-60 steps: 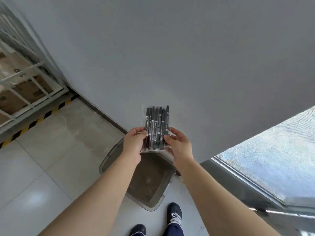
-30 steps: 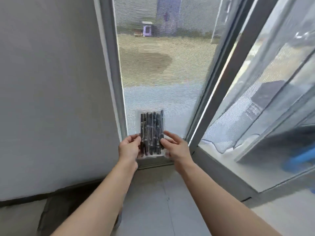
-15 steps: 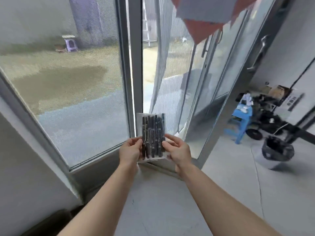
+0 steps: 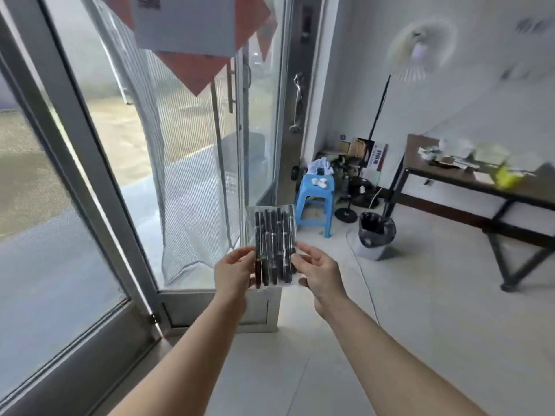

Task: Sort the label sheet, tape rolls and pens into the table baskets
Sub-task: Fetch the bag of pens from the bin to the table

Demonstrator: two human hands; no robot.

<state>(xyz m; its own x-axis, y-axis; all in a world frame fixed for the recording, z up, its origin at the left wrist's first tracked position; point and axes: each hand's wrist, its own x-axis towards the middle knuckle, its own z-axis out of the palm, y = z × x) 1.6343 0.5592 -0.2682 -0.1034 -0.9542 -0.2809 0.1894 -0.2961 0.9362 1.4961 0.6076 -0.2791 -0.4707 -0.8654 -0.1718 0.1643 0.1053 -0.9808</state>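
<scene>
The left hand (image 4: 235, 271) and right hand (image 4: 318, 273) hold the pens (image 4: 273, 244) between them, a clear pack of dark markers standing upright in the air above the floor. The left fingers curl round the pack's left edge with the thumb on its front. The right thumb and fingers pinch the right edge. Both grips sit on the lower half, so the upper half rises free above the fingertips.

Just beyond the right fingers a thin cable (image 4: 365, 280) runs across the floor. Farther on and right of them stands a bin (image 4: 375, 235), and straight past the fingertips a blue stool (image 4: 315, 202). The table (image 4: 444, 175) is well apart, far to the right, its top cluttered and blurred (no basket can be made out there).

The carry to the table looks to be the step in hand, and the pens are not yet sorted. The slick film could slide out of so light an edge pinch if a stride jolts the hands. A foot could catch the cable or clip the bin on the way. With the baskets unreadable from here, the pack could land in the wrong one.
</scene>
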